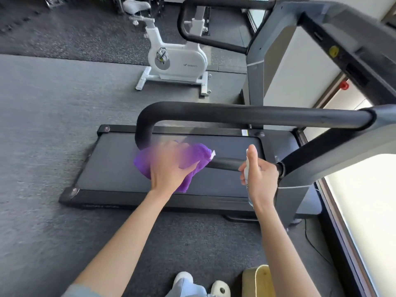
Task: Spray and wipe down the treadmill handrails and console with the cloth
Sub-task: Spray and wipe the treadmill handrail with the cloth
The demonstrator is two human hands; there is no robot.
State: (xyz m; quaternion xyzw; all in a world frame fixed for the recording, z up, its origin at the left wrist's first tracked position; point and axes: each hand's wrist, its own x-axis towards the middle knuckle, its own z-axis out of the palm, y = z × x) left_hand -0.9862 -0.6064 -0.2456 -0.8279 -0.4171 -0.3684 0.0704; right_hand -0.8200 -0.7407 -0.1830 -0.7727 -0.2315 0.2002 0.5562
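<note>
A person stands beside a treadmill, seen from above through a head-worn camera. In the lower centre of the frame, the left hand (pixel 169 166) presses a crumpled purple microfibre cloth (pixel 192 159) onto the near black padded handrail (pixel 225 163). The hand is motion-blurred, so whether its fingers curl round the rail cannot be told. That rail's long axis runs left to right across the frame, from the cloth toward a grey upright post (pixel 300 168) at the right. The cloth sits at the rail's left, curved end. Just right of it, the right hand (pixel 260 179) grips a slim white spray bottle (pixel 247 168) upright, thumb on top. The uncovered stretch of rail lies between the two hands, so the left hand is best placed to wipe rightward along it. A second black handrail (pixel 246 113) crosses mid-frame; the grey console (pixel 342 39) fills the upper right.
</note>
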